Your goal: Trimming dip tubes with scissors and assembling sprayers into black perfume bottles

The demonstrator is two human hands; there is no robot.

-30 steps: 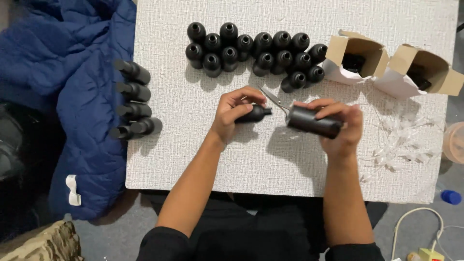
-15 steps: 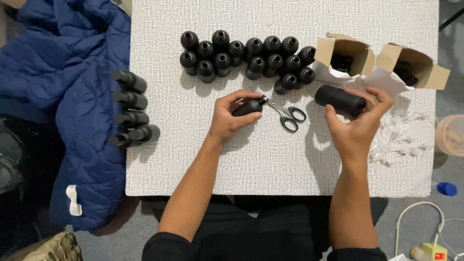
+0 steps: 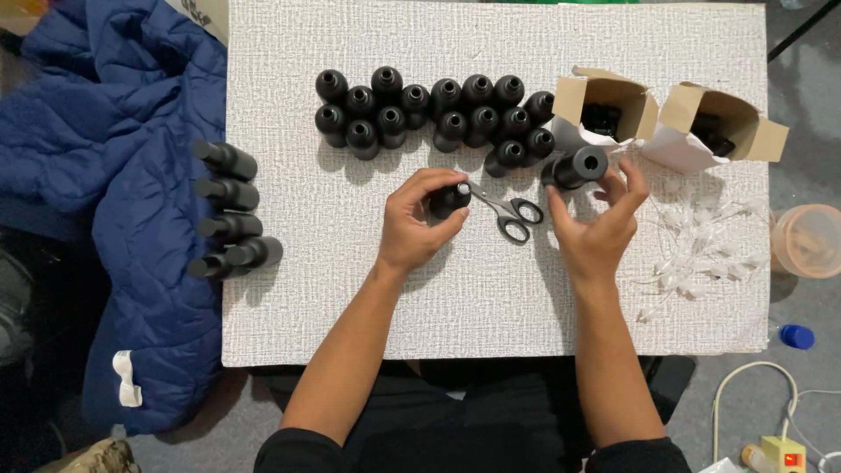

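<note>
Head view: right hand (image 3: 597, 229) pinches small black bottle (image 3: 574, 168) near table's (image 3: 491, 324) far edge, probably light, rigid, slick; left hand (image 3: 419, 223) clasps another bottle (image 3: 449, 200).

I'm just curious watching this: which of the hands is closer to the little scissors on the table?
Left. The left hand holds a small black cap right against the blade end of the scissors. The right hand, setting down a black bottle, sits just past the handle loops.
</note>
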